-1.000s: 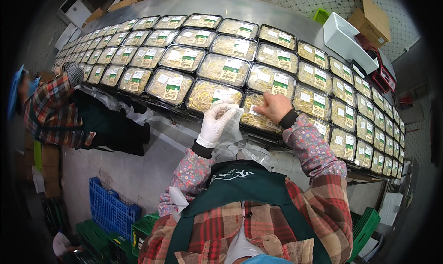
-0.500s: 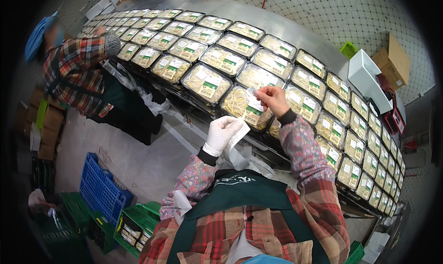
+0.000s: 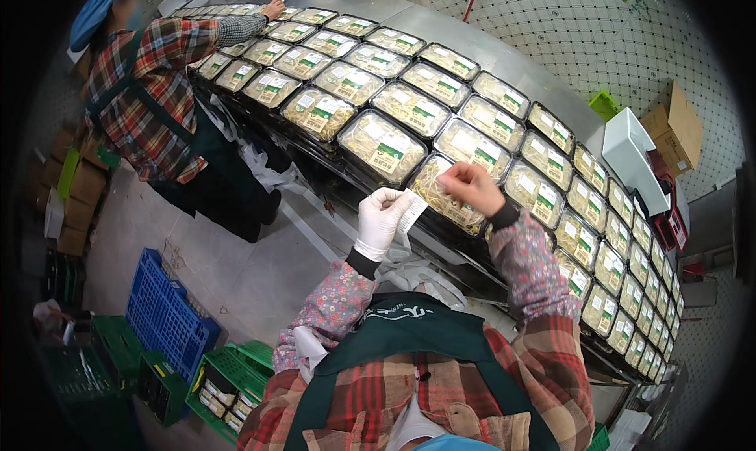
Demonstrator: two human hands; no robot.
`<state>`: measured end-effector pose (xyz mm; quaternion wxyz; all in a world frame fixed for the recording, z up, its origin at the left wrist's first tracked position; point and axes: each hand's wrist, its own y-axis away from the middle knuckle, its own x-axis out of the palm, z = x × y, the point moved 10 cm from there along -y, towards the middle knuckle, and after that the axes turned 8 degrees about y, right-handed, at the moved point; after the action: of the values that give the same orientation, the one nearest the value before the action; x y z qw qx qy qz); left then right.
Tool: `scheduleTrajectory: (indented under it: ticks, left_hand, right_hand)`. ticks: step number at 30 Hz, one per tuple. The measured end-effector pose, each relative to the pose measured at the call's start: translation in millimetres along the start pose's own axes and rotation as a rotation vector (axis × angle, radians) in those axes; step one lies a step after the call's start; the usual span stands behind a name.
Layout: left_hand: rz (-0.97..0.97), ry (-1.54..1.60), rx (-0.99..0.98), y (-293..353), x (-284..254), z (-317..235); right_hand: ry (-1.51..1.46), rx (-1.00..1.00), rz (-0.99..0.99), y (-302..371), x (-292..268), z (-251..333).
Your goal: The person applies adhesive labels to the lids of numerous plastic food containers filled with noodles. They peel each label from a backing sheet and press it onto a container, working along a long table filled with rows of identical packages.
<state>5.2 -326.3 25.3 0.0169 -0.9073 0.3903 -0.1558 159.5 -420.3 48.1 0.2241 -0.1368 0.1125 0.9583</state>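
My left hand (image 3: pixel 379 226), in a white glove, pinches the end of a strip of white printed labels (image 3: pixel 412 211). The strip's pale backing trails down toward my apron. My bare right hand (image 3: pixel 477 191) is curled with thumb and fingertips together over a black tray of bean sprouts (image 3: pixel 427 185) in the front row. Whether a label is between those fingertips is hidden. Left of it, a tray under clear film (image 3: pixel 383 145) bears a green-and-white label and a small white sticker.
Rows of similar packed trays (image 3: pixel 494 120) cover the long metal table (image 3: pixel 504 51). At the left, a co-worker in plaid (image 3: pixel 146 89) reaches over the trays. Green crates (image 3: pixel 228 388) and a blue pallet (image 3: pixel 165 313) stand lower left; a white bin (image 3: pixel 630 148) is at right.
My right hand, which held a small white label, has shifted slightly right and down over the tray. My view has moved, and the co-worker's arm reaches farther across the table.
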Motion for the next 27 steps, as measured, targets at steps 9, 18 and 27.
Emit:
scheduleTrajectory:
  ticks: [9, 18, 27]
  left_hand:
    - [0.263, -0.48, 0.417, -23, 35, 18]
    - [0.055, -0.066, 0.077, -76, 25, 10]
    - [0.12, -0.199, 0.031, -113, 59, 35]
  right_hand:
    - [-0.092, -0.053, -0.257, -36, -57, -14]
    - [0.982, 0.065, -0.289, -111, -111, -35]
    - [-0.267, -0.085, 0.075, -65, -58, 8]
